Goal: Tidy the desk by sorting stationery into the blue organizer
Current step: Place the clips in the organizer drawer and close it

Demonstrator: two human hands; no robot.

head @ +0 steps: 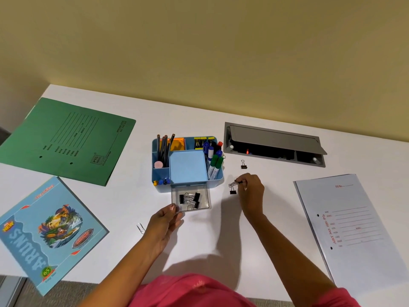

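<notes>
Binder clip, black, hangs off the desk just right of the clear drawer, pinched by its wire handles in the right hand, thumb and fingertips closed tight. Left hand grips the drawer's near-left corner. The drawer is pulled out of the blue organizer and holds several clips. Step, likely: filing clips. Next: carry left, release over the drawer. Another loose clip lies farther off; a paper clip lies near left.
</notes>
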